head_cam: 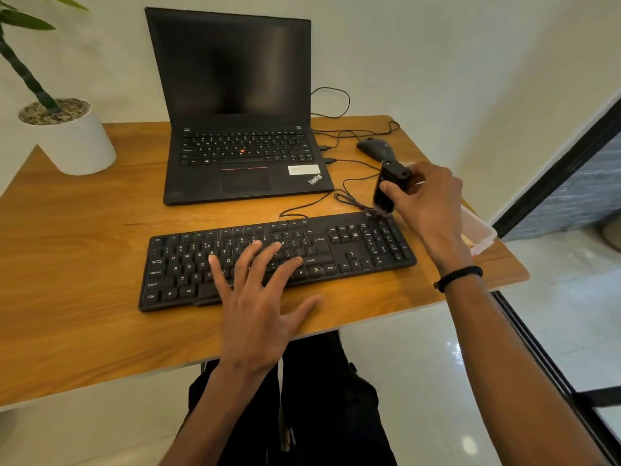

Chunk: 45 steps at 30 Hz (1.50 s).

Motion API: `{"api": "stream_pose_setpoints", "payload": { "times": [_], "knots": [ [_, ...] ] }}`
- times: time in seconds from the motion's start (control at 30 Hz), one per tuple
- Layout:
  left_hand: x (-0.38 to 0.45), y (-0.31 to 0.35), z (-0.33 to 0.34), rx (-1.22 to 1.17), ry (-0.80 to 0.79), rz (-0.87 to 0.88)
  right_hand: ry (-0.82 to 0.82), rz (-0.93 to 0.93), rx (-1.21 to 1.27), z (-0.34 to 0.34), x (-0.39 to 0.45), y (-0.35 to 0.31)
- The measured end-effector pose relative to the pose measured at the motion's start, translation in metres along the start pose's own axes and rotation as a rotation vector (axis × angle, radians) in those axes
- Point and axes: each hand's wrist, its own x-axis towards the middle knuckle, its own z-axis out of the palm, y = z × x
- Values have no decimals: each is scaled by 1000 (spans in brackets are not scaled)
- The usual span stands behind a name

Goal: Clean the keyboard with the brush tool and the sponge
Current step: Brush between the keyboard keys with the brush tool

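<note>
On the far left I see a potted plant standing at the back corner of the worktop. Next comes the open laptop, its screen dark, with cables running off its right side. In front of it the keyboard lies across the worktop, slightly angled. My left hand rests flat on its middle keys, fingers straight and spread apart. Further right, my right hand grips the brush tool, fingers curled round the black body, which hangs just above the keyboard's back right corner. Behind it sits a mouse. A pale tray lies at the worktop's right edge, partly hidden by my wrist
</note>
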Motion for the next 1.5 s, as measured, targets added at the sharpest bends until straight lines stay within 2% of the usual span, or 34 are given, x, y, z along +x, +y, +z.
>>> {"api": "stream_pose_setpoints", "payload": {
  "times": [0.13, 0.23, 0.3, 0.37, 0.47, 0.63, 0.7, 0.77, 0.8, 0.93, 1.0, 1.17, 1.33, 1.5],
  "knots": [
    [-1, -3, 0, -74, 32, -81, -105, 15, 33, 0, -10, -3],
    [-1, -5, -1, -102, 27, -149, -198, 16, 186, 0, -25, -12],
    [-1, -5, 0, -85, 4, -152, -188, 19, 271, 1, -29, -16],
    [-1, -4, 0, -76, -6, -154, -115, 2, 233, 3, -28, -22],
    [-2, -4, 0, -73, 3, -169, -42, -52, 43, 13, -24, -28],
    [0, 0, 0, -59, 4, -190, -103, -167, 11, 42, -39, -57],
    [-1, 0, 0, -54, 7, -193, -202, -153, 148, 48, -45, -70],
    [-1, -1, 0, -50, 10, -194, -326, -30, 418, 49, -46, -80],
    [-1, -1, 0, -50, 11, -195, -322, 8, 482, 50, -46, -81],
    [-2, -3, -7, -50, 13, -237, -103, -93, 158, 41, -38, -73],
    [-6, -14, -20, -17, 4, -318, -76, -93, 80, 35, -34, -68],
    [-18, -66, -59, -9, -16, -607, -150, -173, -126, 39, -33, -73],
    [-24, -81, -65, -68, 15, -587, -169, -274, -181, 65, -47, -109],
    [-25, -80, -65, -58, 44, -580, -199, -312, -81, 97, -63, -162]
  ]
}}
